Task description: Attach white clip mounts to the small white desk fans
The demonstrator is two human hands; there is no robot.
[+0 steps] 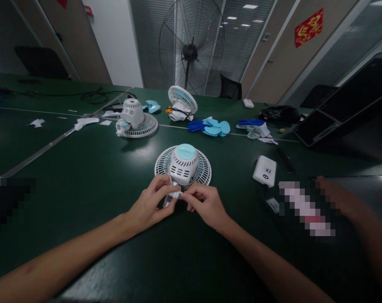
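Note:
A white fan head (183, 164) with a light blue cap lies grille-down on the dark green table (115, 265), in front of me. At its near edge, my left hand (156, 200) has its thumb and fingers closed around a small white part (175, 194) joined to the fan. From the right, my right hand (206, 202) pinches the end of the same part. Its exact shape is partly hidden by the fingers.
Another fan head (132, 118) and a small fan (182, 105) stand farther back. Blue fan blades (216, 127), gloves (255, 128) and a white power bank (265, 170) lie to the right. Another person's hand (339, 195) is at the far right.

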